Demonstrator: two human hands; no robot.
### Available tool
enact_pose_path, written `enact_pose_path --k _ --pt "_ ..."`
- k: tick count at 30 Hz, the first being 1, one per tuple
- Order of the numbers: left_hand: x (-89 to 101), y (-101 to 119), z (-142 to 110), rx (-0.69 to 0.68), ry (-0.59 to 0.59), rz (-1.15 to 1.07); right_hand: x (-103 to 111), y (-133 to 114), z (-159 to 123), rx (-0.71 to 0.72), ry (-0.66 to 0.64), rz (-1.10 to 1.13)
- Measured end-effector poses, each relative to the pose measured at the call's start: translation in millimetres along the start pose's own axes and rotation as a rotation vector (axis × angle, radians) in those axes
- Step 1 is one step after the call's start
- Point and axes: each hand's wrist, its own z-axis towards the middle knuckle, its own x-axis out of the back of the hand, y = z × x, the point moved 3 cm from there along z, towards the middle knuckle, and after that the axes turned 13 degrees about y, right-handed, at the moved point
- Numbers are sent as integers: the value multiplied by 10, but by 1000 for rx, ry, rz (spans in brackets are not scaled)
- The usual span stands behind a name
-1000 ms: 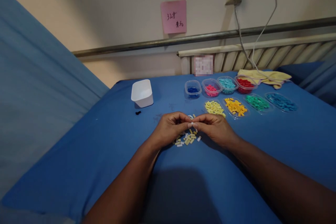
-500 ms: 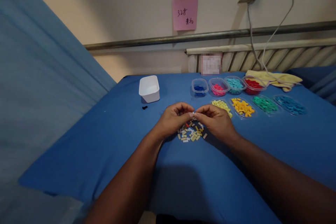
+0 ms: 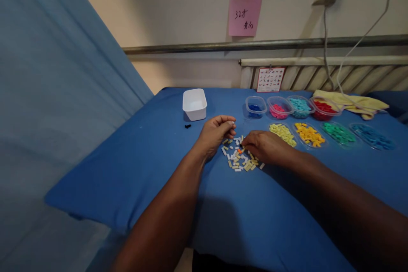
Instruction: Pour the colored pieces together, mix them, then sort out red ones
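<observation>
My left hand (image 3: 216,134) is closed in a pinch just above the far left of a loose pile, with a small white building brick (image 3: 233,123) between thumb and fingertips. Small white and pale yellow bricks (image 3: 237,163) make up the pile on the blue cloth, with an orange brick (image 3: 240,151) among them. My right hand (image 3: 266,146) reaches palm-down to the pile's right side. Its fingers are drawn together at the bricks, and whatever they hold is hidden.
A white tub (image 3: 195,114) stands at the back left, with a small black piece (image 3: 188,126) in front. Clear tubs of dark blue (image 3: 255,110), pink (image 3: 278,111), light blue (image 3: 299,106) and red (image 3: 324,109) bricks line the back right. Trays of yellow, orange, green and teal bricks lie nearer.
My hands, together at the fingertips before, are now apart. The left keeps a white brick, while the right has lowered to the pile. The camera view has shifted left.
</observation>
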Motion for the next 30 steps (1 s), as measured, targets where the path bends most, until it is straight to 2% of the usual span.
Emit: enact_pose_path --k 12,16,19,22,25,27,30 --pt "-26 -30 -14 -12 0 54 50 -88 89 -37 -60 -72" --pt "-13 -44 -4 10 5 52 69 -119 78 -22 -39 -68" --pt "-14 -47 -19 35 -5 33 98 -79 -41 -91 119 119" --pt "-87 -58 -85 61 -64 31 152 4 -229 -340 353 497" --pt "-241 -83 -201 75 -153 67 168 17 -379 -565 492 856" --pt "-352 -99 -281 57 -192 77 167 -7 -426 -638 563 1000" --pt "-472 -117 -365 12 -184 58 158 -31 -453 -657 635 1082"
